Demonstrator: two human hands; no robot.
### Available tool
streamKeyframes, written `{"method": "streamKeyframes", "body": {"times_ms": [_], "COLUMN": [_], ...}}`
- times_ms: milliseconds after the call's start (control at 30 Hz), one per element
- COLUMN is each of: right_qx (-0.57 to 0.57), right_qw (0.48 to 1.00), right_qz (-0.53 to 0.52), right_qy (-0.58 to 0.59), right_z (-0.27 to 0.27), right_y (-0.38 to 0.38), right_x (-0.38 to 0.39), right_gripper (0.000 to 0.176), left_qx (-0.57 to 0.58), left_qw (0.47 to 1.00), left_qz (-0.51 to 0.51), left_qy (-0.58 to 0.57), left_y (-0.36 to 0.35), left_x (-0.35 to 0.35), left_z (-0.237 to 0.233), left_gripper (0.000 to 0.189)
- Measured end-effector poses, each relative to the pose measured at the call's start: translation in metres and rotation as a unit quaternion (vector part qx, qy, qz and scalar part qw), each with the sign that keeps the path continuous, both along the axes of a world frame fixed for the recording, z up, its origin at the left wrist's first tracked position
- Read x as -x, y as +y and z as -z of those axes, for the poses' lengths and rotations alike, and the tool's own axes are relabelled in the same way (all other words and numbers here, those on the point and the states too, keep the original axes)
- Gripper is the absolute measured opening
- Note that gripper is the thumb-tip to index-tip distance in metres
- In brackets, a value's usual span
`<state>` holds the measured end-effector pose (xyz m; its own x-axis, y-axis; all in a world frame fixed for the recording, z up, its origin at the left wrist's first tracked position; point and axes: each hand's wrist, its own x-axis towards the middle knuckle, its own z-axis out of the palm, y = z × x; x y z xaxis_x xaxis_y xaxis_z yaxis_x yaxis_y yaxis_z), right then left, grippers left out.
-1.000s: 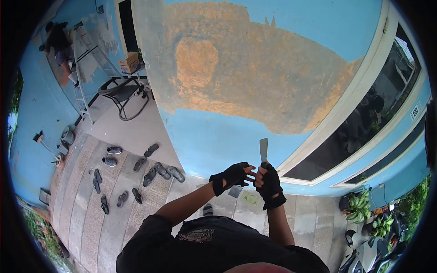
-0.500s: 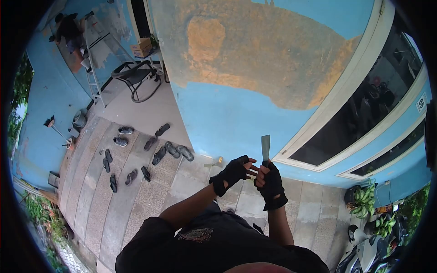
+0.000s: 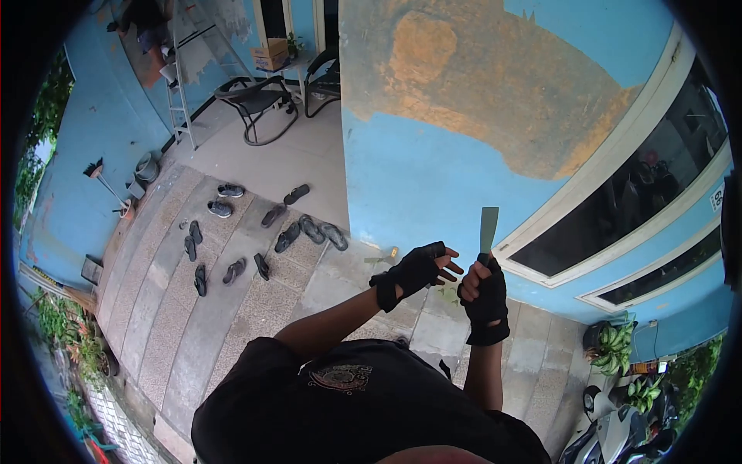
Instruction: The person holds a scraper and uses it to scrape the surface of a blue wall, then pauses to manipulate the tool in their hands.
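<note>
My right hand (image 3: 482, 295), in a black fingerless glove, is wrapped round the handle of a putty knife (image 3: 489, 229). Its flat metal blade points up, in front of the blue lower part of the wall. Just left of it is my left hand (image 3: 421, 271), gloved the same way, with bare fingers apart and nothing in them. A small gap separates its fingertips from my right hand. Beyond the knife stands the wall (image 3: 433, 162), where a large patch (image 3: 495, 85) is bare of blue paint and shows grey and orange-brown.
Several sandals and shoes (image 3: 287, 237) lie on the paved floor to the left. Behind them are a black chair (image 3: 255, 100), a stepladder (image 3: 179, 85) and another person (image 3: 147, 31) at the far wall. A framed window (image 3: 610, 209), potted plants (image 3: 614, 348) and a motorcycle (image 3: 610, 433) are on the right.
My view has turned left and down, so the scene sits differently in the frame. My hands are slightly farther apart; the putty knife stays in my right hand.
</note>
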<state>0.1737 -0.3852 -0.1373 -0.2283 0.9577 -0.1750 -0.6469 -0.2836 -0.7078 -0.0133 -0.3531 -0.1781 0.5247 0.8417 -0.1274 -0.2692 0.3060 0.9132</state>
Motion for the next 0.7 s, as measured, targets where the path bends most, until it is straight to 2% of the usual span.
{"method": "streamKeyframes", "body": {"times_ms": [100, 333, 467, 700], "right_qx": [-0.007, 0.032, 0.033, 0.023], "right_qw": [0.999, 0.998, 0.998, 0.998], "right_qz": [0.035, 0.016, 0.018, 0.024], "right_qy": [-0.005, 0.051, 0.05, 0.047], "right_z": [0.001, 0.026, 0.032, 0.02], "right_y": [-0.009, -0.043, -0.058, -0.071], "right_x": [0.036, 0.122, 0.152, 0.186], "right_gripper": [0.008, 0.016, 0.025, 0.03], "left_qx": [0.01, -0.006, 0.012, -0.014], "left_qw": [1.0, 0.999, 0.999, 1.0], "left_qz": [0.005, 0.01, 0.01, -0.008], "left_qy": [0.004, 0.041, 0.03, 0.017], "left_y": [-0.009, -0.042, -0.055, -0.072], "left_x": [0.038, 0.123, 0.155, 0.198], "left_z": [-0.003, 0.005, 0.011, -0.001], "left_gripper": [0.036, 0.036, 0.039, 0.046]}}
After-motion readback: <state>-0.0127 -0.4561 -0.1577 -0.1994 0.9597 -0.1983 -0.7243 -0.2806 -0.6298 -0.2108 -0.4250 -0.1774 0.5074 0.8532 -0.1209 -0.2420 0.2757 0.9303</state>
